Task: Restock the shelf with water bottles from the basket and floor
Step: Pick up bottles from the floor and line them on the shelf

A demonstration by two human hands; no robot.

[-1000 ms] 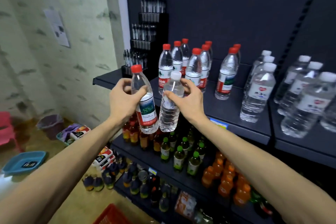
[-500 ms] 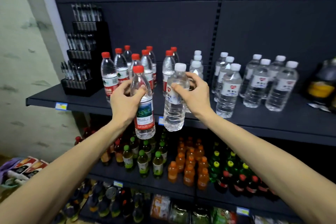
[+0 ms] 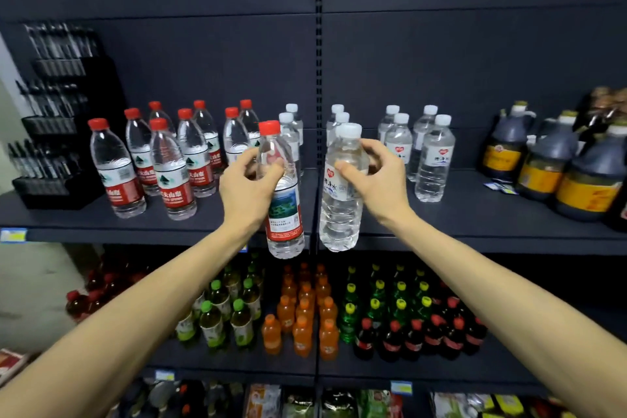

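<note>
Head view: fingers of each hand around a bottle, red-capped [image 3: 283, 193] left, white-capped [image 3: 341, 193] right, labels partly hidden.

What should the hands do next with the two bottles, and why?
Probably reach forward and stand each one with its match. The left hand holds a red-capped bottle, and red caps stand on the shelf to the left. The right hand holds a white-capped bottle, and white caps stand behind it.
</note>
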